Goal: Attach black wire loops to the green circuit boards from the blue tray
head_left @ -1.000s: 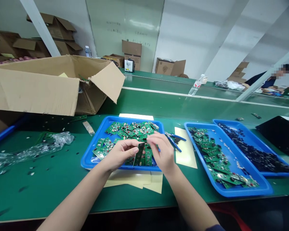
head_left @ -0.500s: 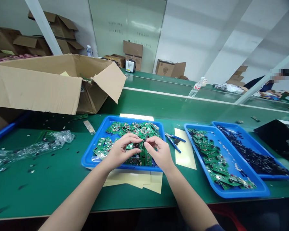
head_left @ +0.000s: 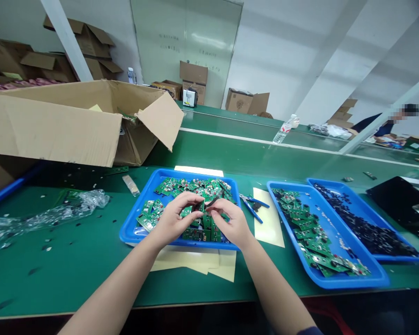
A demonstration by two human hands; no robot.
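Over a blue tray [head_left: 128, 228] heaped with green circuit boards [head_left: 172, 185], my two hands meet. My left hand [head_left: 176, 217] is closed, thumb and fingers pinching a small green circuit board [head_left: 203, 204] held on edge. Just to its right, my right hand [head_left: 230, 221] pinches a thin dark strip-like piece [head_left: 213, 202], slanting up to the right; its exact kind is unclear. Both hands nearly touch, and fingers hide part of the board. Blue-handled pliers [head_left: 253, 207] lie open on a yellow sheet [head_left: 270, 228] right of the tray.
On the right, one blue tray [head_left: 349, 279] holds boards and another [head_left: 365, 209] holds many black parts. A big open cardboard box [head_left: 52, 130] stands at the left, near clear plastic wrap [head_left: 70, 209]. A bottle [head_left: 284, 129] stands behind; a person [head_left: 380, 123] is far right.
The dark piece in my right hand has tilted from nearly upright to a rightward slant and shows more length. My right fingers have shifted slightly; my left hand stays nearly still.
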